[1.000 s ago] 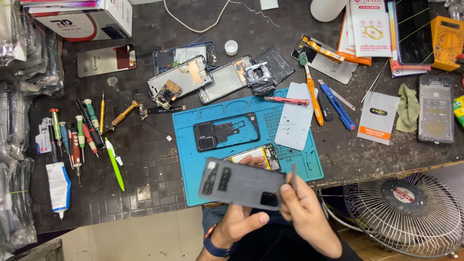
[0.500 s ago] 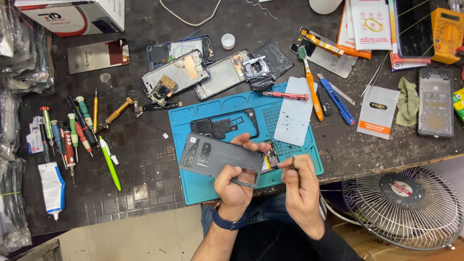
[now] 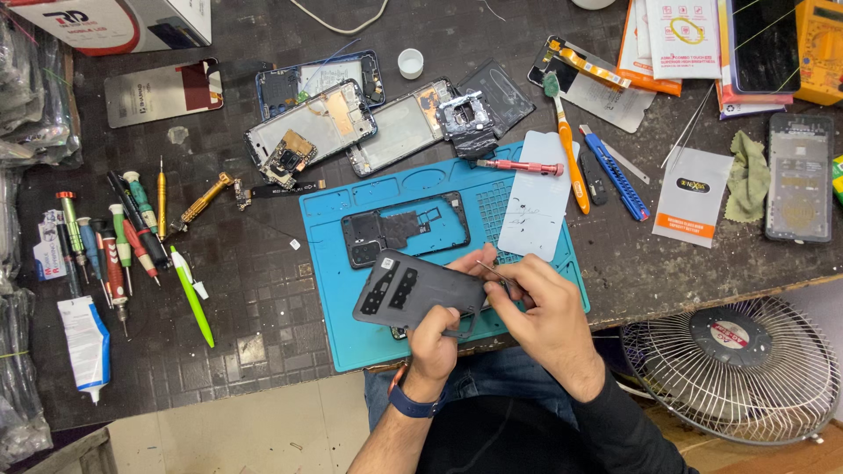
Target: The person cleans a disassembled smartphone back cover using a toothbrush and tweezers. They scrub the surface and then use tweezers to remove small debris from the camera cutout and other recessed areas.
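A dark worktable (image 3: 263, 290) carries a blue mat (image 3: 369, 342) near its front edge. Above the mat's front half, the left hand (image 3: 436, 338) is closed around the lower right end of a grey phone back cover (image 3: 411, 290), inner face up. The cover's long axis runs left to right, slightly tilted, with the camera cutouts pointing left. The right hand (image 3: 544, 316) is pinched shut on thin metal tweezers (image 3: 493, 273), whose tips point up-left over the cover's right end. A black phone frame (image 3: 406, 229) lies flat on the mat just behind the cover. Compared with half a second ago, the cover sits a little further right, and both hands have closed in at its right end.
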